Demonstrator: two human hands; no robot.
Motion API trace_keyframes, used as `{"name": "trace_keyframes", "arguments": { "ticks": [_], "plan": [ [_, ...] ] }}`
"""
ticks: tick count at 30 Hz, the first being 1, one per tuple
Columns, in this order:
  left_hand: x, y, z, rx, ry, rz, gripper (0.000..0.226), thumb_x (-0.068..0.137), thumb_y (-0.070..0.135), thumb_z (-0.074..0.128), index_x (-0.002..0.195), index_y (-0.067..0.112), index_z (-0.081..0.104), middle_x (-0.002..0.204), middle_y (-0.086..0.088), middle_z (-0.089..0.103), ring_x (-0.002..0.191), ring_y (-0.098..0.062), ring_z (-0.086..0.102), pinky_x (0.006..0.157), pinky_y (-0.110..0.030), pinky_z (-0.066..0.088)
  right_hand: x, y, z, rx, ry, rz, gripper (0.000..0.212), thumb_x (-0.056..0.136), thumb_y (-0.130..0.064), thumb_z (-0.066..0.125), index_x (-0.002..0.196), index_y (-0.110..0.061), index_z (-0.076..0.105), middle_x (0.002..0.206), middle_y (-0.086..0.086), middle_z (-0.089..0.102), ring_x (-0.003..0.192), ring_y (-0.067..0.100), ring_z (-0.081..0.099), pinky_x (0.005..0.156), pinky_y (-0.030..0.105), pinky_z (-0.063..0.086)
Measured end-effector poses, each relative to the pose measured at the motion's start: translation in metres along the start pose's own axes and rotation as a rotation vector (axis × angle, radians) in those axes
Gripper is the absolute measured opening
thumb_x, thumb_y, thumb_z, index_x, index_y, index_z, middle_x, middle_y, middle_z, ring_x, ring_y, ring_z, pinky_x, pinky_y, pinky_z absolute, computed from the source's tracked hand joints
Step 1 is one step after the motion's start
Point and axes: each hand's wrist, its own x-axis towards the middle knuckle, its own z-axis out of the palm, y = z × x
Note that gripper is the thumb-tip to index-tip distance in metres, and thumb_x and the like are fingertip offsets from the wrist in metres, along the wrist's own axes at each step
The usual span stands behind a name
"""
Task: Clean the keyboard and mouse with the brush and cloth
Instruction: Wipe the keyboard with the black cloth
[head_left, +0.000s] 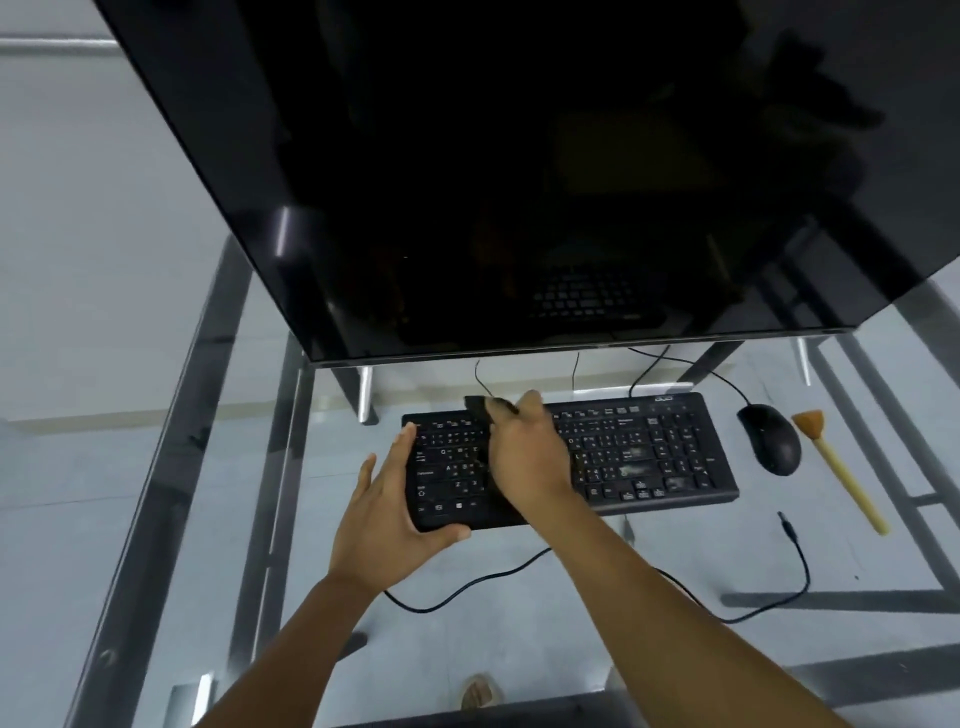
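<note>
The left hand (387, 512) clamps the left end of the black keyboard (649, 452), thumb under the near edge and fingers spread wide along the side. The right hand (524, 457) is closed around a dark, flat, blurred object (480, 408) over the keys left of centre (whether this is a folded cloth or a dark brush head I cannot tell). The keyboard lies toward the far middle of the glass desk (571, 597). The mouse (769, 439) sits just beside its right end, and a wooden-handled brush (844, 480) lies just beyond that, near the desk's right edge.

The main risk, as I judge it, is sliding: smooth glass gives a plastic keyboard little grip, so a hard stroke could skate it rightward into the mouse and push the brush toward the edge. If the left hand lets go, the board is free to skid. Cables (467, 587) loop loosely across the near part of the desk, and a forearm could snag one and drag it. Pressing hard could also lever up a keycap.

The keyboard is matte plastic with low, closely set keys. The mouse is a smooth, rounded, glossy black shell. The brush has a pale cylindrical stick and a short flared tuft of tan bristles. The monitor (519, 182) above is a dark reflective slab.
</note>
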Motion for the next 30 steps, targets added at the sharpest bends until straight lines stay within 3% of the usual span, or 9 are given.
{"name": "trace_keyframes", "arguments": {
  "ticks": [4,7,10,12,15,20,24,27,30],
  "plan": [
    [0.001,-0.001,0.000,0.002,0.000,0.012,0.130,0.054,0.077,0.070,0.151,0.031,-0.003,0.143,0.025,0.029,0.134,0.011,0.012,0.118,-0.028,0.003,-0.014,-0.026,0.012,0.086,-0.203,-0.348,0.040,0.098,-0.026,0.048,0.138,-0.030,0.049,0.111,0.007,0.045,0.096,0.026,0.054,0.074,0.035,0.052],
    [0.002,-0.002,0.000,0.005,-0.012,0.018,0.130,0.057,0.075,0.071,0.150,0.031,-0.008,0.144,0.025,0.024,0.129,0.019,0.002,0.117,-0.026,-0.002,0.007,-0.013,0.009,0.063,-0.020,-0.103,0.039,0.098,-0.021,0.048,0.135,-0.028,0.054,0.113,0.010,0.047,0.095,0.028,0.056,0.074,0.037,0.054],
    [0.001,-0.005,0.001,0.025,-0.010,0.028,0.131,0.058,0.076,0.069,0.151,0.029,-0.010,0.148,0.025,0.019,0.134,0.015,0.007,0.118,-0.024,-0.004,-0.006,-0.030,0.016,0.072,-0.098,-0.255,0.042,0.096,-0.019,0.050,0.138,-0.025,0.051,0.114,0.010,0.046,0.097,0.029,0.055,0.074,0.035,0.052],
    [0.002,-0.002,-0.001,0.022,-0.009,0.024,0.130,0.059,0.073,0.071,0.150,0.030,-0.011,0.147,0.025,0.017,0.130,0.021,-0.007,0.117,-0.026,-0.002,-0.001,-0.029,0.013,0.075,-0.134,-0.293,0.039,0.098,-0.022,0.048,0.136,-0.029,0.053,0.114,0.008,0.047,0.095,0.026,0.056,0.075,0.035,0.052],
    [-0.001,0.005,-0.005,0.008,-0.013,0.011,0.128,0.062,0.064,0.076,0.147,0.029,-0.013,0.144,0.024,0.015,0.109,0.035,-0.028,0.115,-0.032,0.004,0.022,-0.019,0.003,0.007,-0.023,-0.049,0.039,0.098,-0.019,0.046,0.135,-0.030,0.054,0.115,0.010,0.046,0.091,0.025,0.056,0.071,0.032,0.053],
    [0.000,-0.002,-0.003,0.008,-0.026,0.008,0.132,0.059,0.068,0.075,0.150,0.028,-0.011,0.143,0.031,0.013,0.134,0.017,-0.004,0.117,-0.024,0.002,-0.026,-0.025,0.006,0.063,-0.264,-0.448,0.042,0.097,-0.021,0.052,0.137,-0.032,0.051,0.106,0.004,0.045,0.092,0.021,0.052,0.068,0.028,0.044],
    [0.001,-0.004,-0.001,0.009,-0.017,0.035,0.134,0.057,0.071,0.074,0.151,0.024,-0.009,0.146,0.026,0.015,0.121,0.032,-0.013,0.117,-0.025,-0.002,-0.031,0.000,-0.002,0.028,-0.158,-0.366,0.025,0.095,-0.033,0.056,0.118,-0.040,0.062,0.100,-0.002,0.049,0.095,0.020,0.055,0.066,0.028,0.040],
    [0.002,-0.007,0.000,-0.003,-0.007,0.040,0.130,0.060,0.072,0.071,0.151,0.026,-0.009,0.149,0.020,0.031,0.134,0.018,0.012,0.119,-0.025,-0.001,-0.041,-0.017,-0.003,-0.026,-0.328,-0.608,0.026,0.098,-0.028,0.054,0.119,-0.042,0.055,0.105,-0.002,0.047,0.098,0.022,0.053,0.068,0.030,0.041],
    [0.001,-0.006,0.002,-0.006,-0.019,0.032,0.131,0.059,0.074,0.071,0.151,0.030,-0.011,0.150,0.019,0.031,0.138,0.008,0.018,0.118,-0.024,-0.003,-0.030,-0.003,-0.012,-0.078,-0.275,-0.536,0.038,0.095,-0.016,0.056,0.127,-0.035,0.061,0.111,0.003,0.047,0.103,0.022,0.049,0.066,0.027,0.036]
  ]
}}
